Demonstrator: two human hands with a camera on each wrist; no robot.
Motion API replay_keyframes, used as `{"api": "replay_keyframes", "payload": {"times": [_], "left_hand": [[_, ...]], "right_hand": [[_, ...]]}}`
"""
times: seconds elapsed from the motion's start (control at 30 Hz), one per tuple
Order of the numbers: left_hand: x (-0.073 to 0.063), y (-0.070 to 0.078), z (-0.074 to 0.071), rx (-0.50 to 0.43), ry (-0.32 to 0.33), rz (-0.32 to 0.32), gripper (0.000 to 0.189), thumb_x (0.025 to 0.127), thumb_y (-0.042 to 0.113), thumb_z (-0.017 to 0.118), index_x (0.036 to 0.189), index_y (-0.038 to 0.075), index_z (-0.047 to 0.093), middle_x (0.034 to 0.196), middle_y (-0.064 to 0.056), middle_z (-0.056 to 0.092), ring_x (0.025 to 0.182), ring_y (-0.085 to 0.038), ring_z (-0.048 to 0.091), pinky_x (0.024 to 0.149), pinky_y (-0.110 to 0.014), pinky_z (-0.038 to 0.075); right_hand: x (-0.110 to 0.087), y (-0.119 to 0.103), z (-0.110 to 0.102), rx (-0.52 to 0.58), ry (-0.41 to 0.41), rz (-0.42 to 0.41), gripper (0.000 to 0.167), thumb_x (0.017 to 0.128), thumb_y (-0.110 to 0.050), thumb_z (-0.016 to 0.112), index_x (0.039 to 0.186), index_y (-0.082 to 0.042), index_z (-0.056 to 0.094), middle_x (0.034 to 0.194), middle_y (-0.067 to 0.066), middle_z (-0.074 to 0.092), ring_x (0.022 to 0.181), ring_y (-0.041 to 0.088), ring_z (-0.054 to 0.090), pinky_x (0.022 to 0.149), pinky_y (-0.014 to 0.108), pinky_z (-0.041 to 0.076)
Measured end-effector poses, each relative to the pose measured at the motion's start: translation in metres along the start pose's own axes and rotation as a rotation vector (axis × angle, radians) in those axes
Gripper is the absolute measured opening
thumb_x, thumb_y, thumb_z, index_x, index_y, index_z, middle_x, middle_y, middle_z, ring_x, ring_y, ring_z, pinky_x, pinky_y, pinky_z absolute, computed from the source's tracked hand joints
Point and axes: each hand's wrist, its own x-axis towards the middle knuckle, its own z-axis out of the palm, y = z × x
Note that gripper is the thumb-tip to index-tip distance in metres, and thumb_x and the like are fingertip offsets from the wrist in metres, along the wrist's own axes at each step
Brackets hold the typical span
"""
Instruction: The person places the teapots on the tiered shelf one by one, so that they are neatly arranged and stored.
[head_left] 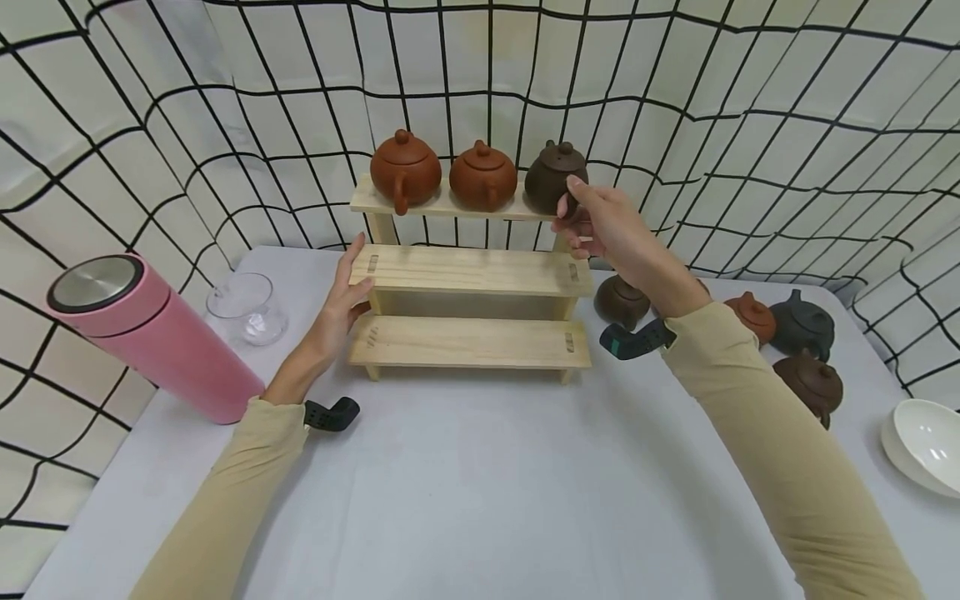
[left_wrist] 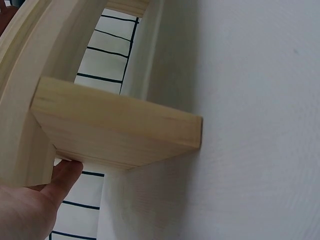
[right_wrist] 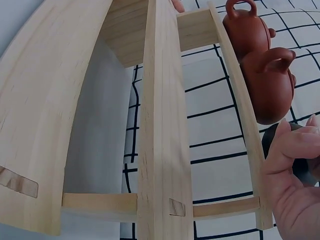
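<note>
My right hand (head_left: 603,221) pinches a dark brown teapot (head_left: 551,171) by its handle side, at the right end of the top shelf (head_left: 442,204). In the right wrist view, its fingers (right_wrist: 292,145) partly hide that pot. Left of it, two reddish-brown teapots, one with a round knob (head_left: 405,165) and another in the middle (head_left: 482,177), sit on the same shelf. My left hand (head_left: 330,321) rests against the left side of the three-tier wooden rack (head_left: 472,342), fingers fairly straight. The left wrist view shows a finger touching the rack's wood (left_wrist: 115,125).
Beside the rack's right end is a brown teapot (head_left: 621,302); farther right are a reddish teapot (head_left: 752,317), a dark grey one (head_left: 802,323) and another brown one (head_left: 810,383). A white bowl (head_left: 926,446), pink flask (head_left: 157,337) and clear glass (head_left: 247,308) flank them. Black mesh (head_left: 660,108) encloses the table.
</note>
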Motion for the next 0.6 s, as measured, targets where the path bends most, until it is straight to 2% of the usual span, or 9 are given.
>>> {"api": "replay_keyframes", "payload": {"times": [0.43, 0.6], "left_hand": [[-0.0009, 0.0008, -0.0008, 0.016, -0.004, -0.004, 0.072, 0.107, 0.027, 0.031, 0.169, 0.028, -0.005, 0.175, -0.005, -0.007, 0.155, -0.031, 0.011, 0.121, -0.063, 0.016], [-0.0012, 0.0008, -0.0004, 0.024, -0.005, 0.000, 0.071, 0.107, 0.027, 0.030, 0.169, 0.027, -0.005, 0.175, -0.005, -0.007, 0.154, -0.031, 0.012, 0.120, -0.063, 0.016]], "right_hand": [[-0.0011, -0.0048, -0.0034, -0.127, -0.042, 0.024, 0.047, 0.114, -0.044, 0.035, 0.100, -0.007, 0.060, 0.095, 0.003, 0.063, 0.070, 0.012, 0.050, 0.065, 0.026, 0.044], [-0.0035, 0.0008, -0.0042, -0.073, -0.043, 0.010, 0.040, 0.114, -0.043, 0.037, 0.111, -0.009, 0.058, 0.098, 0.001, 0.064, 0.074, 0.012, 0.053, 0.067, 0.026, 0.046]]}}
